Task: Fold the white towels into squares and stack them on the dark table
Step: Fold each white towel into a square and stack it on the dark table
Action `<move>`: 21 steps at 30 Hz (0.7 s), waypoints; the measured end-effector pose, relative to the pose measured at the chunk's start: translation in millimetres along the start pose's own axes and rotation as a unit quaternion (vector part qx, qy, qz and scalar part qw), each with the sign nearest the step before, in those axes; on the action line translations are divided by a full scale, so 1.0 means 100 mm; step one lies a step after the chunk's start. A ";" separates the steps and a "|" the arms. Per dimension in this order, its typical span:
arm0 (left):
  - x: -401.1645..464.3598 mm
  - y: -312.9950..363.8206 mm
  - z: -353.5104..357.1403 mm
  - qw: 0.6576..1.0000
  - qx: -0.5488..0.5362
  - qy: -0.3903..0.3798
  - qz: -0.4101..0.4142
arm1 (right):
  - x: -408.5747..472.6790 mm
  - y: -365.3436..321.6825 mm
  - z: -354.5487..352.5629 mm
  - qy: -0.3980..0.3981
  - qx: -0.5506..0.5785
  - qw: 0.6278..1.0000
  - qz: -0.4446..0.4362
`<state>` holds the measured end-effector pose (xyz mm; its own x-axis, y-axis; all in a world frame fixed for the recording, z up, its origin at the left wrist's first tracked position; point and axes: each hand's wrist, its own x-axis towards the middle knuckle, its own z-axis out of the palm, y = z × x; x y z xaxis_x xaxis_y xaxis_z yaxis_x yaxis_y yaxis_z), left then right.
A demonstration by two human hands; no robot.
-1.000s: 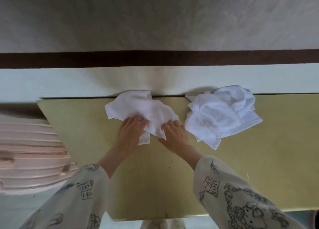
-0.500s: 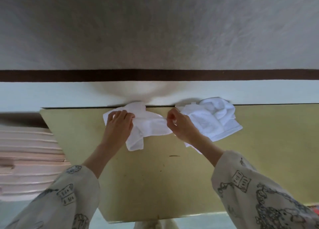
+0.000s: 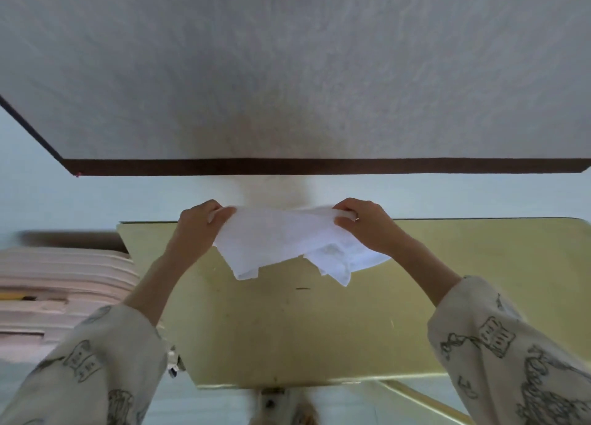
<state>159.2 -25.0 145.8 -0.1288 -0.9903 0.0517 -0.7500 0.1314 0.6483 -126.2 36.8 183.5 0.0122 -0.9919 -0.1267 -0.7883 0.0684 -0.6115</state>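
Stretching between both hands, the white towel (image 3: 281,242) hangs above the far edge of the yellow-green desk (image 3: 319,328), its lower corners drooping toward bare desktop. The left hand (image 3: 201,229) and right hand (image 3: 364,226) each have a closed grip pinching an upper corner. Beyond lies a grey tabletop (image 3: 287,72) with a dark brown edge; pink stacked trays (image 3: 57,284) sit left.

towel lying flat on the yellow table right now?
No: the left hand and right hand each pinch a top corner of the white towel, holding it stretched above the yellow table.
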 end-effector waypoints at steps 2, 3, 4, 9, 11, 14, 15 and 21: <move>-0.11 0.02 -0.09 0.999 -0.012 -0.033 0.013 | -0.14 0.01 -0.06 0.030 0.017 0.999 0.011; -0.15 0.02 -0.12 0.998 -0.013 -0.050 0.020 | -0.21 0.02 -0.07 0.046 0.023 0.999 0.014; -0.20 0.01 -0.14 0.997 -0.010 -0.066 0.025 | -0.26 0.03 -0.06 0.058 0.023 0.998 0.016; -0.38 -0.01 -0.14 0.996 -0.057 -0.067 -0.006 | -0.40 0.12 0.11 0.073 0.036 0.996 0.038; -0.43 -0.01 -0.11 0.992 -0.093 -0.061 -0.056 | -0.44 0.12 0.18 0.073 0.041 0.995 0.053; -0.52 -0.02 -0.10 0.989 -0.113 -0.051 -0.077 | -0.52 0.14 0.23 0.066 0.065 0.993 0.080; -0.56 -0.02 -0.11 0.989 -0.121 -0.049 -0.075 | -0.55 0.16 0.24 0.064 0.080 0.991 0.086; -0.95 -0.23 -0.01 0.981 -0.114 -0.130 -0.092 | -0.83 0.37 0.46 0.013 0.147 0.981 0.126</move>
<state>189.4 66.4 127.0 -0.1892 -0.9475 -0.2579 -0.6150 -0.0904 0.7833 -127.9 126.9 135.7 -0.1794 -0.9415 -0.2853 -0.5531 0.3363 -0.7622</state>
